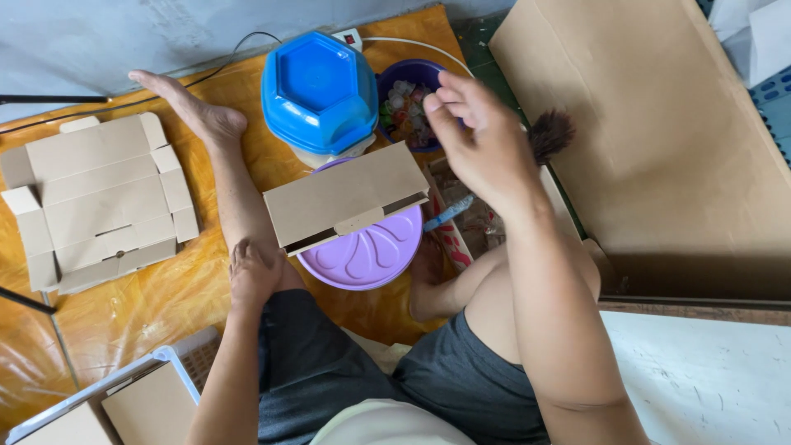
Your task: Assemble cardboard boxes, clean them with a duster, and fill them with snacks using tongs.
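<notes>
Setting: an informal home packing area, worked at floor level. The person sits directly on the floor, which is covered with an orange plastic sheet [165,297]. Stock consists of flattened cardboard box blanks [95,202], one assembled small cardboard box [346,194], and large cardboard sheets [659,140]. Household plastic items stand close by: a blue container [320,89], a purple bowl [408,103] of small mixed pieces, and a purple lid [367,255]. A power strip [350,37] lies against the grey wall [124,33].

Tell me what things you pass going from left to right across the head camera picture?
Flat unfolded cardboard box → left hand on the knee → blue plastic container → right hand raised over the purple bowl of small items → big cardboard sheet.
</notes>
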